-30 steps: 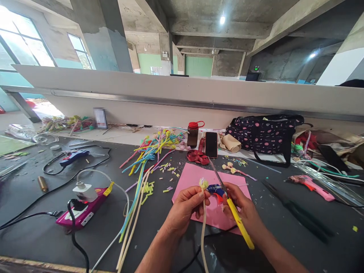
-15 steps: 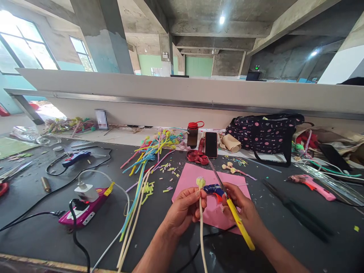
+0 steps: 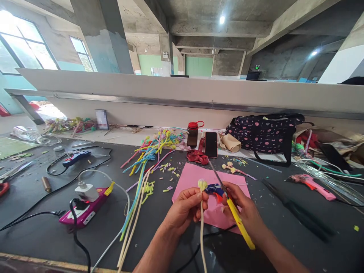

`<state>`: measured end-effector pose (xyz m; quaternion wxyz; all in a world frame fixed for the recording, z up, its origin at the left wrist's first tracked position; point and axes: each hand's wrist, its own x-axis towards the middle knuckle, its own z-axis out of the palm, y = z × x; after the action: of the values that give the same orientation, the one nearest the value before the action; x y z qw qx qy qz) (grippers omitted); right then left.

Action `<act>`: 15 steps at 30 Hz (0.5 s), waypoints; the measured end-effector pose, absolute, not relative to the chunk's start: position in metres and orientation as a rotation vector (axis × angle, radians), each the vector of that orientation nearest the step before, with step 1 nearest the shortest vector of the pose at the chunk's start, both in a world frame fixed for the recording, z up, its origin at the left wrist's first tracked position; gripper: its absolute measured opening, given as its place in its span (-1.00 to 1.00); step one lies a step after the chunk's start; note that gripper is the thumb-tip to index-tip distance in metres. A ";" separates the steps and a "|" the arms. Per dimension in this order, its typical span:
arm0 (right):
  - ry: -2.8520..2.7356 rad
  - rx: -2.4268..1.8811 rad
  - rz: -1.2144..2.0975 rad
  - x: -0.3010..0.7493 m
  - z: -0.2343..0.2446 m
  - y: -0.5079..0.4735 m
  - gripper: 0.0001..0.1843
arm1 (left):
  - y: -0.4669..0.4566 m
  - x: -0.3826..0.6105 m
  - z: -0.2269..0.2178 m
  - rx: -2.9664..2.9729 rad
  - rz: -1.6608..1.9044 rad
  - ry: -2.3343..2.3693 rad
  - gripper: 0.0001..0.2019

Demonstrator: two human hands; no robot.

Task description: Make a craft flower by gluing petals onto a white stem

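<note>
Over the pink sheet (image 3: 187, 178) on the dark table (image 3: 42, 239), your left hand (image 3: 184, 212) was closed on a cream stem (image 3: 201, 235), pinching it just under its fluffy yellow tip (image 3: 202, 184). Your right hand (image 3: 246, 214) was curled around a yellow-handled blade (image 3: 238, 223), with a blue glue gun (image 3: 212, 188) just beside it on the sheet.

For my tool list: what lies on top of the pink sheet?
A blue glue gun is over the pink sheet, its rear hidden by the right hand, which grips yellow-handled scissors. Whether the gun rests on the sheet cannot be seen.
</note>
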<state>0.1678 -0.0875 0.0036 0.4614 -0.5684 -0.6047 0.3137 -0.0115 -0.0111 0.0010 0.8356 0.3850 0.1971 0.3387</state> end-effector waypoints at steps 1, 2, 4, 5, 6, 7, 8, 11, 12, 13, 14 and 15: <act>-1.467 -1.377 0.797 0.168 0.004 -0.088 -0.51 | -0.011 -0.012 0.001 0.829 0.713 0.430 -0.80; -1.447 -1.353 0.824 0.168 0.005 -0.088 -0.53 | -0.012 -0.012 0.001 0.842 0.710 0.442 -0.80; -1.423 -1.313 0.859 0.169 0.008 -0.088 -0.56 | -0.012 -0.012 0.000 0.861 0.706 0.463 -0.79; -1.418 -1.302 0.866 0.169 0.009 -0.088 -0.56 | -0.012 -0.012 0.000 0.868 0.705 0.471 -0.78; -1.420 -1.297 0.868 0.168 0.010 -0.088 -0.56 | -0.012 -0.012 0.000 0.874 0.705 0.477 -0.78; -1.423 -1.298 0.866 0.168 0.011 -0.088 -0.55 | -0.012 -0.012 -0.001 0.877 0.705 0.481 -0.77; -1.426 -1.304 0.866 0.167 0.011 -0.088 -0.55 | -0.012 -0.011 -0.001 0.876 0.705 0.485 -0.77; -1.448 -1.325 0.867 0.166 0.010 -0.088 -0.56 | -0.012 -0.011 0.000 0.868 0.698 0.504 -0.76; -1.460 -1.332 0.858 0.166 0.009 -0.088 -0.55 | -0.012 -0.011 0.000 0.866 0.695 0.510 -0.76; -1.472 -1.342 0.845 0.166 0.007 -0.087 -0.54 | -0.012 -0.011 0.001 0.866 0.693 0.516 -0.76; -1.484 -1.354 0.828 0.166 0.005 -0.087 -0.52 | -0.012 -0.011 0.001 0.869 0.692 0.519 -0.76; -1.495 -1.368 0.809 0.166 0.003 -0.086 -0.51 | -0.012 -0.011 0.001 0.871 0.693 0.522 -0.76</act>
<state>0.1664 -0.0858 0.0032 0.4616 -0.5560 -0.6080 0.3288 -0.0107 -0.0121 0.0015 0.8170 0.4086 0.2449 0.3250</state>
